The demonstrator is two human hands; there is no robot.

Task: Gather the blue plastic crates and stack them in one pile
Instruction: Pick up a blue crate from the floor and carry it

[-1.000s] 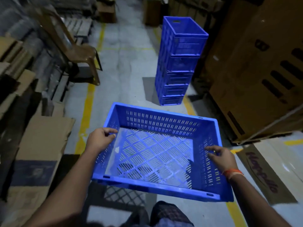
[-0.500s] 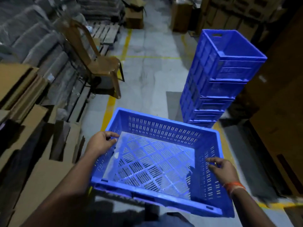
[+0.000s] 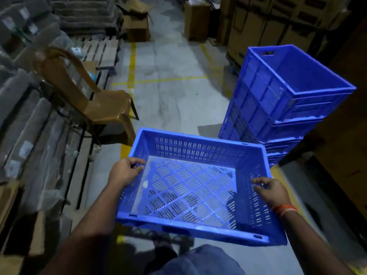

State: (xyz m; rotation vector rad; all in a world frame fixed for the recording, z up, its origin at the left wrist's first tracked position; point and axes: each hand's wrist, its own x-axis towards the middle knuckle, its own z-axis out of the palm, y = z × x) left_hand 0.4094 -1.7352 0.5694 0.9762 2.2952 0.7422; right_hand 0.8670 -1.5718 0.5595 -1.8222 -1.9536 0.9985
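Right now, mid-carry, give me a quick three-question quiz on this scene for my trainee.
1. True or false: the carried crate is empty.
2. Which hands grip the carried crate? A) only the left hand B) only the right hand C) both, one on each side wall
3. Fill in: the stack of blue crates stands ahead and to the person's ____, across the aisle from the brown chair.

Key: 1 true. 2 C. 3 right.
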